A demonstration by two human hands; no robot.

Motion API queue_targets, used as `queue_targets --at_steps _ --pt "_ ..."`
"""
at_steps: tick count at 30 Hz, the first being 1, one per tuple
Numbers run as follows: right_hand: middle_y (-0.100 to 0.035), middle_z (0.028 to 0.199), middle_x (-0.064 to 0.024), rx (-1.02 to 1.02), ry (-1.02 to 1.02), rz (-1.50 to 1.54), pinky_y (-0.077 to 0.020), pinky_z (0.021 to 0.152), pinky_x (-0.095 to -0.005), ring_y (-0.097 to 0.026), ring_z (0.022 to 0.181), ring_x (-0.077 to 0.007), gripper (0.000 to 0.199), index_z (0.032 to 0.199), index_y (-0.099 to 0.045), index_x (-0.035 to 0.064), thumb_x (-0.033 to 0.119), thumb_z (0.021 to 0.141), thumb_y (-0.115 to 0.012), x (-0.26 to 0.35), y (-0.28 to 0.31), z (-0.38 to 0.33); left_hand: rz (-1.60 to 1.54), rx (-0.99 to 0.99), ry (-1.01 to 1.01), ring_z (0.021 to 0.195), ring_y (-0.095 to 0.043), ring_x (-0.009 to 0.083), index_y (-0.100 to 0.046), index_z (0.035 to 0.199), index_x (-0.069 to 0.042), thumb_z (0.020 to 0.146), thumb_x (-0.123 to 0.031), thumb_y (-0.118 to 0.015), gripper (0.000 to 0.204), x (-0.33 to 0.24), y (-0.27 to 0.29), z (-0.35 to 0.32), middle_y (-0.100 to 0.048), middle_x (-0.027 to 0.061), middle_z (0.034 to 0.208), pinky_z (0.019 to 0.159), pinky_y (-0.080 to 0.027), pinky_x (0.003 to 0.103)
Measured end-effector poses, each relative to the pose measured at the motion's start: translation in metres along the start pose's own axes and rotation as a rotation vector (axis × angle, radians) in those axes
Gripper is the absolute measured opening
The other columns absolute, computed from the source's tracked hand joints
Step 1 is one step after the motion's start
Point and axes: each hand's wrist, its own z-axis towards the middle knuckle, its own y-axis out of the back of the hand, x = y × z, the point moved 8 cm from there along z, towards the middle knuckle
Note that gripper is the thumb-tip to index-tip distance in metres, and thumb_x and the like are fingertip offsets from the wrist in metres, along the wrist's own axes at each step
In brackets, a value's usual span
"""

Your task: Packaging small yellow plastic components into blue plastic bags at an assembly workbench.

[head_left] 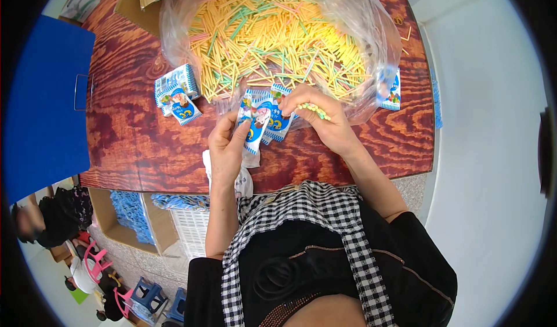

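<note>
My left hand [226, 144] is closed, thumb against fingers, on a small blue-and-white printed packet [255, 131]. Close beside it, my right hand [326, 125] is wrapped round a bundle of thin yellow-green sticks [314, 110], whose ends poke out of the fist. Its fingertips are at the upper part of more such packets [279, 123] lying under and beside the held one. Whether those fingertips grip a packet edge I cannot tell. Just beyond both hands spreads a big heap of thin yellow, green and pink sticks [272, 31] on a clear plastic bag.
Filled-looking packets [177, 89] are stacked left of the heap, and another packet [392, 92] lies at the right. A cardboard box [136, 8] stands at the back left of the wood-patterned table [127, 147]. A blue panel [46, 100] borders the left side. Below are boxes of blue wrappers [130, 217] and stools [149, 298].
</note>
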Motion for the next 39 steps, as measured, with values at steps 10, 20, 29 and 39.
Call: queue_targets --at_steps 10,20,29,39 --pt "-0.062 0.095 -0.0080 -0.005 -0.028 0.013 -0.0449 0.089 -0.0332 -0.058 0.096 -0.0203 0.010 0.092 -0.062 -0.0001 0.002 0.090 -0.053 -0.002 -0.001 -0.001 -0.141 -0.063 0.077 0.076 -0.053 0.0028 -0.059 0.097 -0.003 0.095 -0.010 -0.054 0.008 0.004 -0.001 -0.001 -0.062 -0.0019 0.086 0.067 -0.041 0.018" --pt "-0.061 0.092 -0.0073 -0.003 -0.002 0.006 -0.0449 0.085 -0.0321 -0.058 0.092 -0.0192 0.008 0.092 -0.060 -0.0003 0.006 0.091 -0.056 -0.004 -0.002 0.000 -0.041 -0.052 -0.009 0.079 -0.056 0.0040 -0.063 0.101 0.002 0.093 -0.006 -0.057 0.013 0.001 0.007 -0.003 -0.063 -0.0013 0.087 0.071 -0.044 0.018" --pt "-0.062 0.094 -0.0071 -0.002 -0.003 -0.023 -0.0453 0.088 -0.0329 -0.059 0.096 -0.0200 0.011 0.093 -0.062 0.0006 0.008 0.092 -0.054 -0.005 -0.001 -0.002 -0.006 0.015 -0.052 0.076 -0.056 0.0047 -0.062 0.102 0.000 0.089 -0.002 -0.062 0.013 -0.001 0.009 -0.004 -0.063 0.0001 0.087 0.069 -0.043 0.019" --pt "-0.061 0.090 -0.0074 -0.055 -0.059 -0.005 -0.0457 0.086 -0.0311 -0.059 0.091 -0.0172 0.014 0.093 -0.060 0.0005 0.011 0.096 -0.052 -0.004 0.007 -0.002 0.435 -0.045 -0.157 0.072 -0.053 0.0076 -0.063 0.092 0.003 0.086 0.000 -0.062 0.006 -0.008 0.010 -0.002 -0.059 0.0019 0.080 0.064 -0.042 0.021"
